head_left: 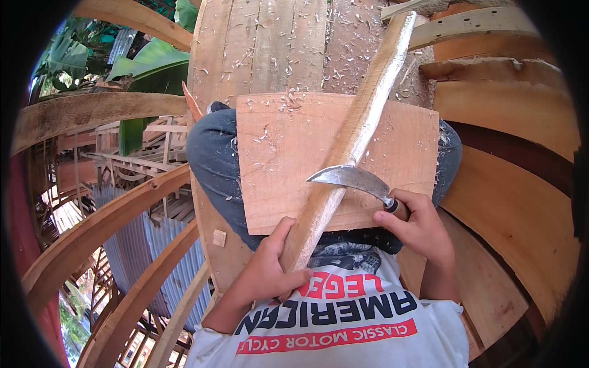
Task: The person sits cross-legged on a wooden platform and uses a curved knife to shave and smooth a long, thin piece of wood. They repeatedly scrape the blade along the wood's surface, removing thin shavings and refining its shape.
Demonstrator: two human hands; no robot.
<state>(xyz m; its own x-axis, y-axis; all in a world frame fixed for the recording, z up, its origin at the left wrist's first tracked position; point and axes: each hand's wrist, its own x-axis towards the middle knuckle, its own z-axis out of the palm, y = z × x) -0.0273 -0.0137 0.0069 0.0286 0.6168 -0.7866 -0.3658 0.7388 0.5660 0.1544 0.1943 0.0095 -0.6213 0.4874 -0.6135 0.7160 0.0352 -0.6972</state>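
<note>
My left hand [276,264] is wrapped round the near end of a long wooden strip [362,110], close to my shirt. The strip slants up and to the right, its right edge pale and freshly cut. In my right hand [420,227] is the dark wooden handle of a sickle [356,178]. Its curved metal blade lies across the strip, with the tip pointing left past the strip's far side. Beneath both is a flat wooden board [288,165] resting on my crossed legs, with wood shavings scattered on it.
Under me is a plank floor [270,49] strewn with shavings. Curved wooden ribs [116,227] stand at the left over a gap, with corrugated metal sheets [147,257] below. Wide planks [509,202] and more ribs rise at the right. A small wood block [219,238] lies by my left knee.
</note>
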